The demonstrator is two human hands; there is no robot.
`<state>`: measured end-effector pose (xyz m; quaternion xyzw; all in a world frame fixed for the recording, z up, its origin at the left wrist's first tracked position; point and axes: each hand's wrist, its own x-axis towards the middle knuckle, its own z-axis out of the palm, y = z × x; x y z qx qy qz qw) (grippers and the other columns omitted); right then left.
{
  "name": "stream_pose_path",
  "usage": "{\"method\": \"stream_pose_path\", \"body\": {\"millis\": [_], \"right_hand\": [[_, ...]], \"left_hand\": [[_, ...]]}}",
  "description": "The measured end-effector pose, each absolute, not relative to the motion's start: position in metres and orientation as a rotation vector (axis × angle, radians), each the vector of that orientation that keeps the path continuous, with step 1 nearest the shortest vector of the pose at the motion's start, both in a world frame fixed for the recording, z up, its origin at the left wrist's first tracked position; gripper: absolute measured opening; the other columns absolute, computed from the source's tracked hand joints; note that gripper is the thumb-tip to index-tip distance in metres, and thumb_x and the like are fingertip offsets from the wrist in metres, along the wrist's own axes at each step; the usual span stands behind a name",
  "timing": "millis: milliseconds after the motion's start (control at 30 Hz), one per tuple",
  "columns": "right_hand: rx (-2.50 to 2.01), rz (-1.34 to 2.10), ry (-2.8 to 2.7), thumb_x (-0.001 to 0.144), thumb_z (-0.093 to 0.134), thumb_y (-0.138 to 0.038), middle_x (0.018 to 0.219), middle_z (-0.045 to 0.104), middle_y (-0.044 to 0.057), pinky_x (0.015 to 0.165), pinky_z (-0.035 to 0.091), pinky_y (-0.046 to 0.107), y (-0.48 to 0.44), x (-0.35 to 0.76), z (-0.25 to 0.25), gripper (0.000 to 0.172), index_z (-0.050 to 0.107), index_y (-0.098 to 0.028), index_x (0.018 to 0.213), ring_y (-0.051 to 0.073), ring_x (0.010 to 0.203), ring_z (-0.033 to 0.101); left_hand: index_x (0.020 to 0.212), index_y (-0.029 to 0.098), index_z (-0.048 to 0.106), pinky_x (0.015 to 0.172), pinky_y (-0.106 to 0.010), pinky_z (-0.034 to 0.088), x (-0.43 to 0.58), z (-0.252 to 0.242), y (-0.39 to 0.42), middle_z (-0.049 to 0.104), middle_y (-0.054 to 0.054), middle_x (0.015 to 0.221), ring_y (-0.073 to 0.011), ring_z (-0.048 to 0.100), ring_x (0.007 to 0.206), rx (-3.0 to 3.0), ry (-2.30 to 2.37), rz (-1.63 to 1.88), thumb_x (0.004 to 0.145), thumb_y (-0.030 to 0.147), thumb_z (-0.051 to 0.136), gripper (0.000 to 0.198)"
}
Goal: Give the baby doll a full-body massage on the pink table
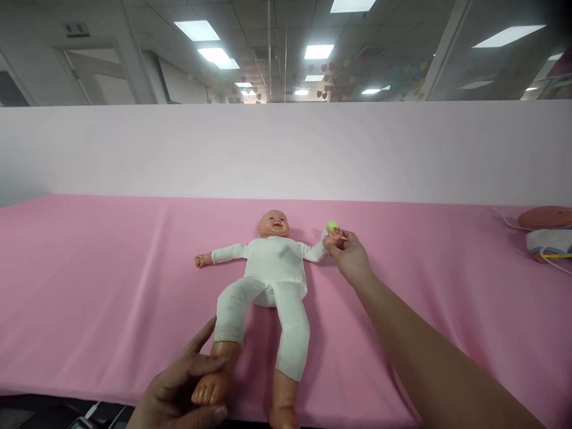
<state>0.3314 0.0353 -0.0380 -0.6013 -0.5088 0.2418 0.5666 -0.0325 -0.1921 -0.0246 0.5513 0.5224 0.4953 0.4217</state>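
Observation:
A baby doll (pixel 277 262) in a white top and white trousers lies on its back on a pink sheet (pixel 111 286), with its head toward the far side. My left hand (pixel 179 381) is wrapped around the doll's bare foot and ankle on the left. The doll's other foot lies untouched beside it. My right hand (pixel 351 256) pinches the doll's hand and wrist on the right. Just beyond those fingers shows a small lime-green round thing (pixel 332 226), partly hidden, so its kind is unclear. The doll's left-side arm stretches out flat on the sheet.
A white partition (pixel 277 152) runs along the back edge of the pink surface. At the far right lie a flesh-coloured rounded object (pixel 545 217) and a white cloth-like item (pixel 547 240) with cords. Dark items and a cable (pixel 92 411) show below the front left edge.

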Motion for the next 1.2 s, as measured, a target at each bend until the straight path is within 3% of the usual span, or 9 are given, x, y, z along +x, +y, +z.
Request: {"method": "stream_pose_path", "body": {"millis": [167, 367, 533, 700, 767, 867, 1000, 1100, 1200], "right_hand": [[-1.266, 0.505, -1.518, 0.088, 0.071, -0.037, 0.120, 0.075, 0.004, 0.090, 0.059, 0.039, 0.014, 0.293, -0.024, 0.038, 0.068, -0.028, 0.124, 0.023, 0.102, 0.072], [-1.150, 0.066, -2.059, 0.090, 0.063, -0.014, 0.120, 0.074, 0.006, 0.101, 0.050, 0.044, 0.000, 0.262, -0.026, 0.038, 0.071, -0.027, 0.126, 0.027, 0.112, 0.062], [-1.097, -0.007, -2.202, 0.097, 0.055, -0.012, 0.115, 0.075, 0.005, 0.100, 0.048, 0.042, -0.003, 0.256, -0.024, 0.032, 0.075, -0.027, 0.117, 0.025, 0.109, 0.061], [-1.072, 0.045, -2.250, 0.091, 0.057, -0.006, 0.111, 0.077, 0.002, 0.099, 0.047, 0.040, -0.001, 0.259, -0.023, 0.033, 0.077, -0.028, 0.108, 0.023, 0.106, 0.062], [-1.085, 0.041, -2.238, 0.091, 0.059, -0.007, 0.108, 0.077, 0.002, 0.099, 0.047, 0.040, -0.001, 0.260, -0.023, 0.031, 0.076, -0.027, 0.108, 0.023, 0.104, 0.062], [-1.116, 0.037, -2.192, 0.090, 0.060, -0.010, 0.115, 0.076, 0.004, 0.099, 0.048, 0.042, -0.001, 0.261, -0.024, 0.034, 0.073, -0.025, 0.117, 0.025, 0.107, 0.061], [-1.130, 0.086, -2.102, 0.089, 0.062, -0.014, 0.124, 0.073, 0.007, 0.101, 0.049, 0.044, 0.001, 0.268, -0.027, 0.044, 0.067, -0.023, 0.131, 0.028, 0.114, 0.062], [-1.185, 0.179, -1.987, 0.090, 0.065, -0.024, 0.123, 0.074, 0.006, 0.096, 0.052, 0.044, 0.004, 0.279, -0.028, 0.046, 0.063, -0.025, 0.135, 0.027, 0.110, 0.065], [-1.279, 0.278, -1.778, 0.092, 0.064, -0.034, 0.121, 0.074, 0.006, 0.092, 0.055, 0.041, 0.010, 0.293, -0.026, 0.045, 0.061, -0.027, 0.136, 0.026, 0.107, 0.068]], "left_hand": [[0.100, 0.033, 0.083, 0.116, -0.059, 0.042, -0.023, -0.009, -0.169, 0.048, -0.005, 0.162, -0.0443, 0.042, 0.148, 1.405, 1.250, 1.267, 0.068, 0.036, 0.092, 0.034], [0.099, 0.026, 0.082, 0.108, -0.056, 0.053, 0.001, 0.012, -0.124, 0.067, -0.010, 0.142, -0.0432, 0.051, 0.142, 1.400, 1.176, 1.316, 0.065, 0.030, 0.093, 0.036], [0.108, 0.022, 0.079, 0.077, -0.043, 0.065, 0.023, 0.018, -0.091, 0.065, -0.012, 0.142, -0.0279, 0.073, 0.094, 1.325, 1.214, 1.301, 0.067, 0.035, 0.092, 0.045], [0.108, 0.018, 0.078, 0.069, -0.037, 0.062, 0.040, 0.018, -0.078, 0.069, -0.013, 0.135, -0.0145, 0.067, 0.068, 1.289, 1.192, 1.241, 0.066, 0.034, 0.092, 0.047], [0.105, 0.019, 0.078, 0.070, -0.038, 0.063, 0.041, 0.017, -0.080, 0.064, -0.013, 0.143, -0.0173, 0.069, 0.073, 1.298, 1.194, 1.251, 0.066, 0.035, 0.092, 0.044], [0.101, 0.022, 0.080, 0.080, -0.045, 0.065, 0.037, 0.016, -0.090, 0.059, -0.011, 0.152, -0.0328, 0.073, 0.103, 1.347, 1.220, 1.269, 0.066, 0.034, 0.091, 0.039], [0.103, 0.028, 0.082, 0.116, -0.056, 0.047, 0.021, 0.012, -0.112, 0.068, -0.008, 0.142, -0.0396, 0.041, 0.150, 1.492, 1.185, 1.282, 0.071, 0.028, 0.089, 0.033], [0.104, 0.031, 0.083, 0.118, -0.056, 0.042, 0.007, 0.006, -0.132, 0.055, -0.006, 0.156, -0.0412, 0.030, 0.155, 1.500, 1.172, 1.291, 0.069, 0.029, 0.091, 0.036], [0.103, 0.032, 0.083, 0.112, -0.055, 0.048, -0.008, -0.002, -0.152, 0.046, -0.005, 0.164, -0.0450, 0.038, 0.150, 1.478, 1.207, 1.232, 0.067, 0.033, 0.093, 0.038]]}}
